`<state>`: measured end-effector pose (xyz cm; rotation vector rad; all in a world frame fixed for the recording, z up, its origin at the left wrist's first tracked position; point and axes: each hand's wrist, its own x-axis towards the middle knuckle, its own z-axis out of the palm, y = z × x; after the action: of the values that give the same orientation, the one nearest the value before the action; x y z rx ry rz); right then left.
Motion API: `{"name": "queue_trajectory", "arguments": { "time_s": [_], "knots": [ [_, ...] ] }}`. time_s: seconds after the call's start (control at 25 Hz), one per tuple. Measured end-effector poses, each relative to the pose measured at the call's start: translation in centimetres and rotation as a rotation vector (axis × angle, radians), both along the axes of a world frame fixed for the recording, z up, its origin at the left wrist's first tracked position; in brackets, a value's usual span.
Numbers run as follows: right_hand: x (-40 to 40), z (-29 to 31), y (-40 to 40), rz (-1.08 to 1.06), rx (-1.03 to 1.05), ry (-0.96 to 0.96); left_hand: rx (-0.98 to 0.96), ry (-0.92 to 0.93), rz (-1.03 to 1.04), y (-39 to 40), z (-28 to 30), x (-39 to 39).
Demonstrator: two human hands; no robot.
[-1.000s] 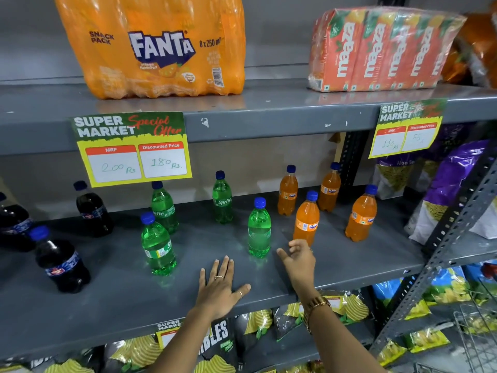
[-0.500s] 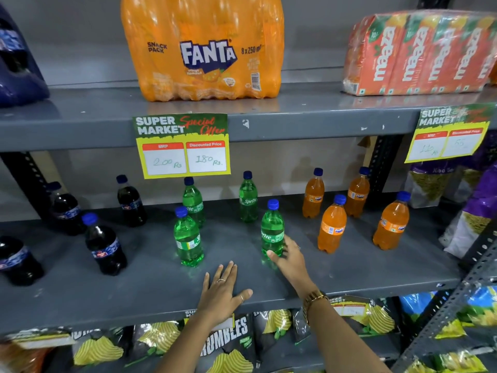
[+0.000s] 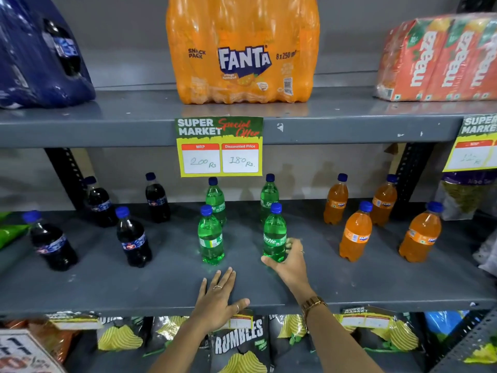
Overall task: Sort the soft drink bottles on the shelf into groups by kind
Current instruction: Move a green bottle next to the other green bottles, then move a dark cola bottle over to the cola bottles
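Observation:
On the grey middle shelf stand several small bottles with blue caps. Dark cola bottles are grouped at the left, green Sprite bottles in the middle, orange Fanta bottles at the right. My right hand wraps around the base of the front right Sprite bottle, which stands upright on the shelf. My left hand lies flat on the shelf's front edge, fingers spread, holding nothing.
The upper shelf carries a Fanta multipack, a blue cola pack and Maaza cartons. A yellow price tag hangs over the rear Sprite bottles. Chip bags fill the shelf below. Snack bags sit at the right.
My right hand reached forward and closed around the front right Sprite bottle, which now stands further left, away from the Fanta bottles. The view shifted left. My left hand stayed on the shelf edge.

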<state>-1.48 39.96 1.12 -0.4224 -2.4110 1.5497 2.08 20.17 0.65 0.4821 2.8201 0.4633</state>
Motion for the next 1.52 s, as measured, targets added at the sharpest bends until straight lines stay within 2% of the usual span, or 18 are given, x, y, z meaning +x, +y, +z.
{"name": "queue_trajectory", "arguments": {
  "time_s": [0.12, 0.28, 0.64, 0.76, 0.84, 0.88, 1.0, 1.16, 1.36, 1.52],
  "knots": [
    [-0.7, -0.6, -0.5, -0.038, 0.047, 0.01, -0.001, -0.027, -0.005, 0.1, 0.2, -0.1],
    [-1.0, -0.7, -0.4, 0.032, 0.031, 0.007, -0.004, -0.074, -0.019, -0.1, 0.1, -0.5],
    [-0.9, -0.6, -0.2, 0.11, 0.035, -0.047, -0.039, -0.052, -0.002, 0.0, -0.1, -0.5],
    [-0.3, -0.5, -0.7, -0.036, -0.114, 0.013, 0.042, -0.031, 0.012, -0.1, -0.2, -0.3],
    [0.6, -0.5, -1.5, -0.158, -0.118, 0.06, 0.127, 0.015, 0.043, -0.6, -0.5, -0.2],
    [1.2, -0.3, -2.2, -0.152, -0.121, 0.065, 0.161, 0.056, 0.073, -1.2, -0.6, -0.1],
    [2.0, -0.2, -5.0, 0.023, -0.179, 0.021, 0.199, 0.167, 0.194, -4.2, -0.8, 0.0],
    [1.7, -0.1, -10.4, 0.274, -0.253, -0.046, 0.15, 0.217, 0.35, -9.5, -0.8, -0.2],
    [0.3, -0.8, -17.2, 0.415, -0.312, -0.086, 0.081, 0.212, 0.496, -16.4, -0.8, -0.4],
    [-1.4, -0.8, -21.1, 0.488, -0.28, -0.12, 0.019, 0.129, 0.568, -20.8, -0.1, -0.5]
  ]
}}
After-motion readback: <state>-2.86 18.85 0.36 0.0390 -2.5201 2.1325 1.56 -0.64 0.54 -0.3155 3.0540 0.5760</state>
